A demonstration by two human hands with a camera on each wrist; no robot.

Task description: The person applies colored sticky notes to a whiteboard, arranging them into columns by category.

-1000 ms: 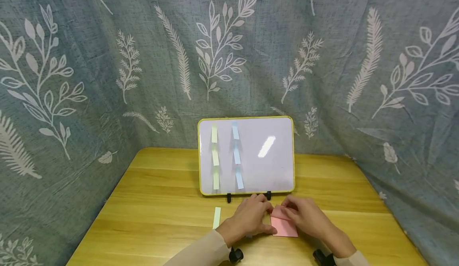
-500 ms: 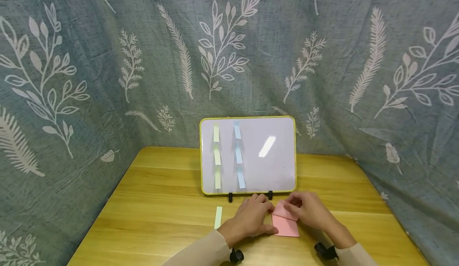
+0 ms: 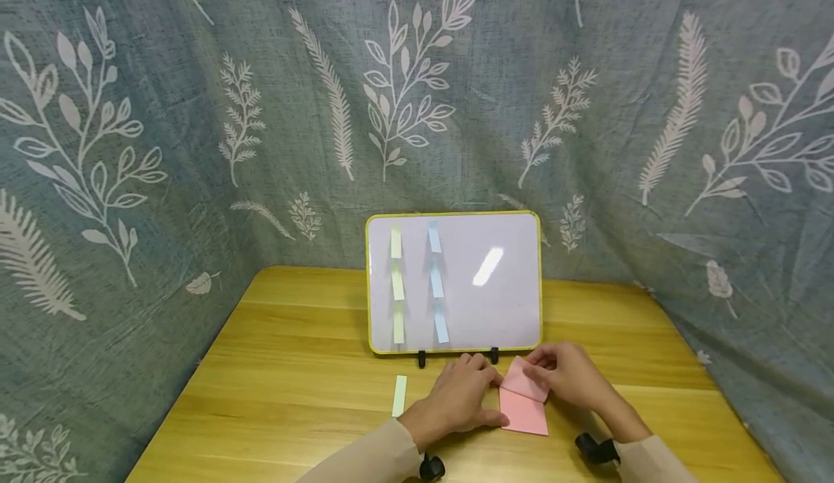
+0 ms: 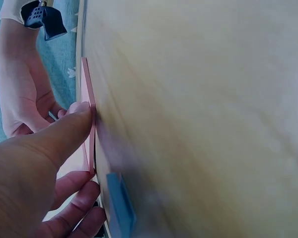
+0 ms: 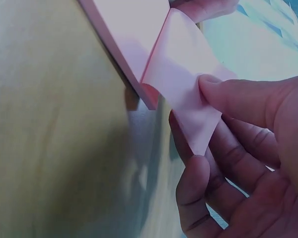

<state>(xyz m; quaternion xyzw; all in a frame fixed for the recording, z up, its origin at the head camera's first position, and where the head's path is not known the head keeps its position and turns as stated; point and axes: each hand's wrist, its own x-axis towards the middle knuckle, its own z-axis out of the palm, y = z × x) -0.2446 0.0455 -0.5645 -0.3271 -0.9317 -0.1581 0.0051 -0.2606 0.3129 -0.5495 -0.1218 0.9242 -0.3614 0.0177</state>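
A pink sticky note pad (image 3: pixel 524 414) lies on the wooden table in front of the whiteboard. My left hand (image 3: pixel 459 396) holds it by the left side, thumb at the near corner and forefinger at the far one. In the left wrist view the thumb presses the pad's edge (image 4: pixel 91 124). Between thumb and fingers, my right hand (image 3: pixel 568 376) pinches the top pink sheet (image 5: pixel 188 74). That sheet is bent up and back from the pad, still joined along the far left part.
A yellow-rimmed whiteboard (image 3: pixel 495 313) stands behind the hands on black feet (image 3: pixel 421 358). It bears three pale green strips (image 3: pixel 398 282) and three blue strips (image 3: pixel 436 280). A light green strip (image 3: pixel 399 396) lies left of my left hand. A blue pad (image 4: pixel 120 206) shows below the left fingers.
My right hand has lifted the top pink sheet further from the pad, moving slightly up and to the right. The pad has turned a little; the left hand keeps its hold.
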